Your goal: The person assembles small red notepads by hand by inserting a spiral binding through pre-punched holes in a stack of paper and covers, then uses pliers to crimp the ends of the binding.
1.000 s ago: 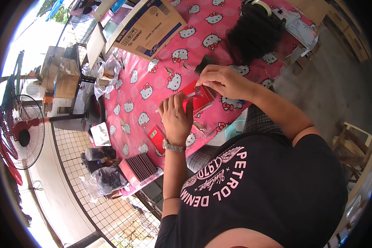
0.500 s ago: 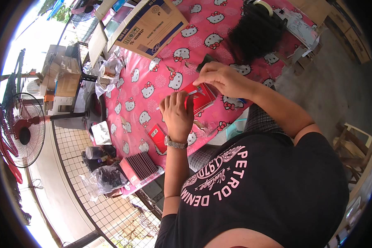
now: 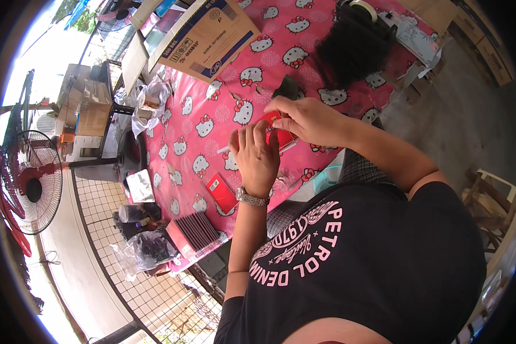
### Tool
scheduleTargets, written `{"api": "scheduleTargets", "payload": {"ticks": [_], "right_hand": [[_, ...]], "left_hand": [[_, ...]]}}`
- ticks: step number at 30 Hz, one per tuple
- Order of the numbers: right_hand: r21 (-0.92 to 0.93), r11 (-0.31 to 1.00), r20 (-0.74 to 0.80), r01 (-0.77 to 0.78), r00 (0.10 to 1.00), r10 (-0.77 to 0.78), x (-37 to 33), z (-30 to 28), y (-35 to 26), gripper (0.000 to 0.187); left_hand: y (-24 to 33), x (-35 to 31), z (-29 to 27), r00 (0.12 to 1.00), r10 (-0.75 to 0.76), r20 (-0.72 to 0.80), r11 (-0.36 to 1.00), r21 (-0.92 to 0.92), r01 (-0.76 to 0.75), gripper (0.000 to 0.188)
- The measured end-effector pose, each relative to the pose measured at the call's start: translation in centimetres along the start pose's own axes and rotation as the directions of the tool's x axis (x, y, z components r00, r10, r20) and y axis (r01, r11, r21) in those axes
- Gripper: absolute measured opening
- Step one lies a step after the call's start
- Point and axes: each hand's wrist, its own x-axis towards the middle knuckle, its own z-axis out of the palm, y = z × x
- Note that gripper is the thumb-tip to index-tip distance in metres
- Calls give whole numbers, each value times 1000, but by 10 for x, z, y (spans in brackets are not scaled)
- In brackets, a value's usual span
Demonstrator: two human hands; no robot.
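A red card or booklet (image 3: pixel 286 137) lies on the pink table cover, partly hidden under both hands. My left hand (image 3: pixel 255 152) is curled over its left side, fingers bent and closed. A thin white strip (image 3: pixel 222 149) sticks out to the left from beneath those fingers. Close by on the right, my right hand (image 3: pixel 312 119) is closed in a pinch above the card's upper part; what lies between its fingertips is too small to make out. A second red card (image 3: pixel 221 193) rests left of my left wrist. Just beyond my right hand is a dark scrap (image 3: pixel 288 87).
A cardboard box (image 3: pixel 212 43) stands at the back. A heap of black strands (image 3: pixel 355 46) and a tape roll (image 3: pixel 366 8) lie back right. A stack of dark-edged pieces (image 3: pixel 195 232) sits at the near left table edge. A fan (image 3: pixel 34 183) stands left.
My left hand has moved slightly right and closer to my right hand. The right hand has shifted a little nearer, covering more of the red card.
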Motion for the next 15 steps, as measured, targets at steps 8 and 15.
{"api": "scheduleTargets", "payload": {"ticks": [8,15], "right_hand": [[313,901,260,-301,939,223,41,-15,29,29],[-683,730,41,-22,997,69,42,52,170,47]], "left_hand": [[-9,-6,-2,1000,-14,6,997,-70,14,24],[-5,-5,-5,997,-46,54,994,97,41,26]]}}
